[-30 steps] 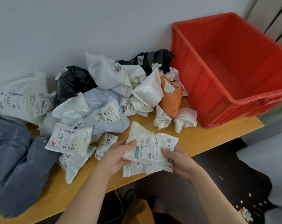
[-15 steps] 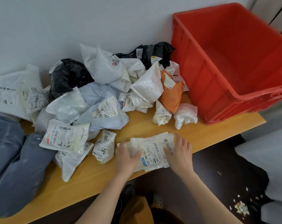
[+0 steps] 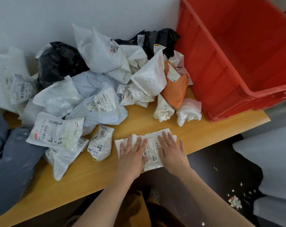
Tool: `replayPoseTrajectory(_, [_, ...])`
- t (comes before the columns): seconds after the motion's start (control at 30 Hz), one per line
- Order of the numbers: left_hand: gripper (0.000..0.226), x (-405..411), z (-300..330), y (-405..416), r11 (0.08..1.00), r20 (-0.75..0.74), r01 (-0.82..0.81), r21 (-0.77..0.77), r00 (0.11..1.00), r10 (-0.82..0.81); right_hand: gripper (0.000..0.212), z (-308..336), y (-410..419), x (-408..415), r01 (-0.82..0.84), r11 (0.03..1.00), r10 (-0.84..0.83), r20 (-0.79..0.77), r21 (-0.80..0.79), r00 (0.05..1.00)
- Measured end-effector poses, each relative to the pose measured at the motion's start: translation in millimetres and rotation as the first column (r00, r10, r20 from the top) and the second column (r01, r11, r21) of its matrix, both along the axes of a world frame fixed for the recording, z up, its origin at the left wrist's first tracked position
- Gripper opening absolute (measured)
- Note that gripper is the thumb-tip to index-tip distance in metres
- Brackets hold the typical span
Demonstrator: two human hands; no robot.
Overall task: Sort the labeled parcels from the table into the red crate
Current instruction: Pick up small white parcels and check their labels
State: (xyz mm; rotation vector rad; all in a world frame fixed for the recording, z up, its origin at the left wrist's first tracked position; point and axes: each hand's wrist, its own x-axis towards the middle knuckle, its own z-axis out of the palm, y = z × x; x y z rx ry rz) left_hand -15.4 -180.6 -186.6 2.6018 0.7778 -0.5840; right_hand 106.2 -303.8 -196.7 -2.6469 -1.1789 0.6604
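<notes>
Both hands lie flat, fingers straight, on a flat white plastic mailer with a printed label (image 3: 148, 150) at the near edge of the wooden table (image 3: 155, 122), left hand (image 3: 132, 154) and right hand (image 3: 170, 151) pressing rather than gripping it, probably smoothing it so the label reads; the red plastic crate (image 3: 221, 71) stands well apart at the right, nothing visible inside

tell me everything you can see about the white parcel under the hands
The white parcel is a crinkled, soft plastic mailer lying flat at the front edge of the wooden table, label up with a barcode and small print showing between the hands. The left hand and right hand press it down with straight fingers. It lies apart from the other parcels.
</notes>
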Motion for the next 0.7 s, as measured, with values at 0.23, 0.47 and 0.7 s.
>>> replayPoseTrajectory(0.23, [0.061,-11,-4,-9,0.994,0.263,0.106,-0.017,0.960,-0.098,0.049,-9,-15,-37,-0.010,0.982,0.019,-0.047,0.188,0.999])
replayPoseTrajectory(0.47, [0.057,-2,-3,-6,0.986,0.236,0.108,-0.127,0.969,-0.076,0.053,-8,-8,-25,-0.007,0.981,0.035,-0.141,0.196,0.989])
replayPoseTrajectory(0.7, [0.047,-28,-2,-8,0.967,0.265,0.249,0.043,0.931,-0.252,0.051,-6,-40,-35,-0.050,0.961,0.046,0.019,0.273,0.999])
